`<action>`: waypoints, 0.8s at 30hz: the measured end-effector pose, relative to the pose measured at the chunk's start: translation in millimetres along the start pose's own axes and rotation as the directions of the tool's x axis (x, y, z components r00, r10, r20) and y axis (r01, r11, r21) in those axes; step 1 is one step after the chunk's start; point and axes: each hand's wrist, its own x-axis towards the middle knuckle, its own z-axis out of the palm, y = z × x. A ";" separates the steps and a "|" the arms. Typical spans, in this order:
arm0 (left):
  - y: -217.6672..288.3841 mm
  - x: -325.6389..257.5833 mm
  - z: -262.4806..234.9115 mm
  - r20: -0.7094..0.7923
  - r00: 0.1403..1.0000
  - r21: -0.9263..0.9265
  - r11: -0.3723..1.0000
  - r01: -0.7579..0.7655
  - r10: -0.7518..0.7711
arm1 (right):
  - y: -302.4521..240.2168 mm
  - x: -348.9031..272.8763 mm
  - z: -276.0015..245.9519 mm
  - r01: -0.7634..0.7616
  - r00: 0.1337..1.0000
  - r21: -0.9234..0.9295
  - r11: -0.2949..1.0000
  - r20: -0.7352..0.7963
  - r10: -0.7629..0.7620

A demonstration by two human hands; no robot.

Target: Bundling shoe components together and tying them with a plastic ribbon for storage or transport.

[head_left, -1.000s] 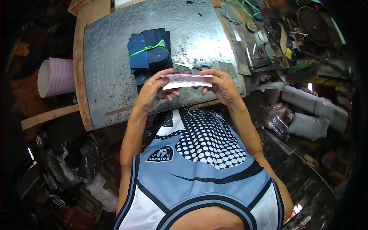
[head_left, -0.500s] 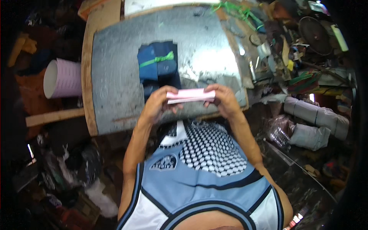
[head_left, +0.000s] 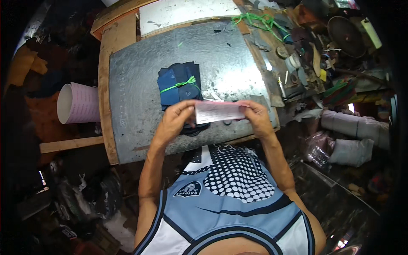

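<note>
A small pink-and-white printed paper slip is stretched between my two hands above the near part of the worktable. My left hand pinches its left end, and my right hand grips the right end between thumb and fingers. Just beyond the slip lies a stack of dark blue cut pieces, tied round with a bright green string. More dark pieces show partly behind my left hand, below the stack.
The grey metal-topped table has a wooden edge. A rolled pink printed sheet stands off its left side. Green string lies at the back right, near assorted tools and scraps. Wrapped grey bundles sit on the right.
The slip has turned from edge-on so its printed face shows. Both hands still hold it. The whole view has shifted slightly, with the table appearing lower and further right.
</note>
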 end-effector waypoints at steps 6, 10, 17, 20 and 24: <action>36.1 118.6 -66.2 -0.142 0.948 0.710 0.697 -0.102 0.284 | 9.9 11.1 -33.3 0.111 0.948 0.190 0.976 -0.314 -0.046; 1.3 195.6 -103.5 -0.106 0.970 0.847 0.491 0.202 -0.218 | 13.7 10.2 -44.1 0.097 0.932 0.223 0.970 -0.363 -0.010; 7.1 206.1 -98.4 -0.119 0.838 0.843 0.391 0.369 -0.533 | 33.7 20.5 -77.3 0.017 0.896 0.306 0.952 -0.426 0.121; 0.3 203.0 -106.1 -0.079 0.883 0.856 0.423 0.298 -0.462 | 40.4 44.6 -89.1 -0.023 0.915 0.302 0.953 -0.378 0.142; -4.8 208.4 -106.6 -0.060 0.904 0.869 0.423 0.255 -0.423 | 32.8 87.8 -88.8 -0.004 0.940 0.292 0.956 -0.326 0.103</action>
